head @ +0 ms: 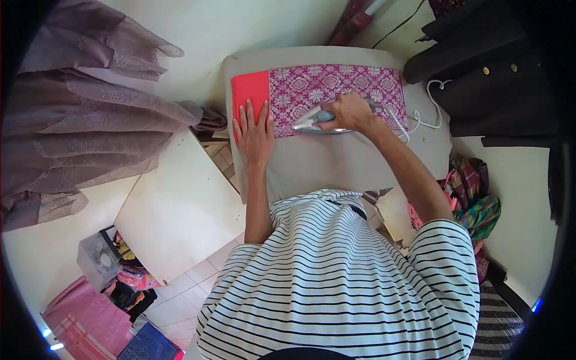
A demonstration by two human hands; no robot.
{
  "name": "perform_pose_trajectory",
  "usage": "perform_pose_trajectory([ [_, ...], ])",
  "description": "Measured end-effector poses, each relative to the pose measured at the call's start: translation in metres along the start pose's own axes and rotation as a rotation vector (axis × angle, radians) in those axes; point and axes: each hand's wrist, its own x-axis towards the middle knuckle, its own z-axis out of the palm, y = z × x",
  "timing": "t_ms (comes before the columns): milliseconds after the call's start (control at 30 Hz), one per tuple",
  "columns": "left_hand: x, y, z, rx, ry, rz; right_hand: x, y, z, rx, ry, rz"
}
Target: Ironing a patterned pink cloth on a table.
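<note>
A folded cloth (333, 83) with a white floral pattern on magenta lies across a padded, grey-covered ironing surface (315, 166). Its left end is a plain red section (249, 86). My left hand (255, 135) rests flat there, fingers spread and pointing away from me. In my right hand (348, 112) is the handle of a clothes iron (310, 121), whose soleplate is on the patterned part near its front edge, tip towards the left. A white cord (418, 120) runs from the back of the iron to the right.
Sheer mauve curtains (112, 126) hang at left, above a white board or tabletop (180, 211). Dark garments with gold buttons (495, 90) hang at right. Heaped fabrics (483, 216) lie below them. A clear plastic box (96, 261) and pink cloth (90, 319) are at lower left.
</note>
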Motion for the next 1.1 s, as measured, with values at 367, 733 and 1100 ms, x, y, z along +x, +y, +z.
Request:
perform_pose_trajectory([
  [367,-0.012,-0.018,-0.001,-0.240,0.162,-0.138,0.042,-0.053,0.001,0.061,0.087,0.075],
  [733,0.018,-0.039,0.014,-0.798,0.360,-0.360,0.080,-0.088,-0.006,0.035,0.018,-0.081],
  [1100,0.083,-0.030,0.034,-1.062,0.451,-0.170,0.125,-0.097,-0.010,0.036,-0.010,-0.057],
])
